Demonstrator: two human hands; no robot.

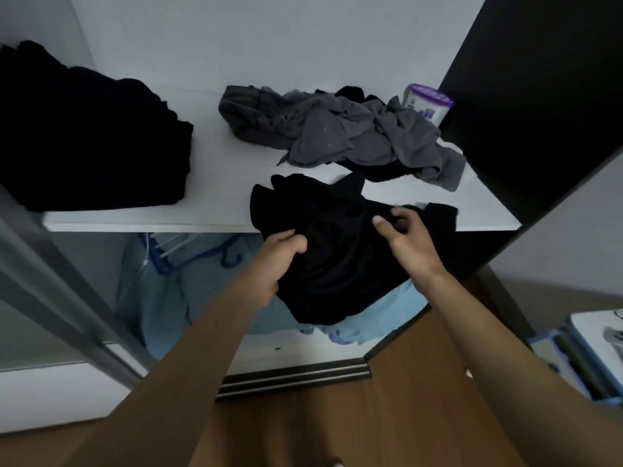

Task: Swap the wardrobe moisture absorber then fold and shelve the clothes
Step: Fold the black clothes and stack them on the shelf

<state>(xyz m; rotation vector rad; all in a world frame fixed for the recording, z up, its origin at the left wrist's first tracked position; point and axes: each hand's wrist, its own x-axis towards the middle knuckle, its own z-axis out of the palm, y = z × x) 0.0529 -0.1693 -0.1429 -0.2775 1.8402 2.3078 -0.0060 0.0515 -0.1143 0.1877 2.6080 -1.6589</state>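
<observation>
The left hand [283, 261] and right hand [404, 241] gripped the crumpled black fabric garment [337, 271] between them, probably to spread it for folding, the purple-lidded white absorber tub [428, 102] standing well beyond the right hand

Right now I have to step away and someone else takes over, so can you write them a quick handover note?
The left hand and right hand both grip the black garment, which hangs unfolded over the front edge of the shelf.
The absorber stands at the shelf's back right corner; I cannot tell whether it is the new one.
Done: a folded black stack lies at the left.
To do: fold this garment, then the grey heap behind it.
</observation>
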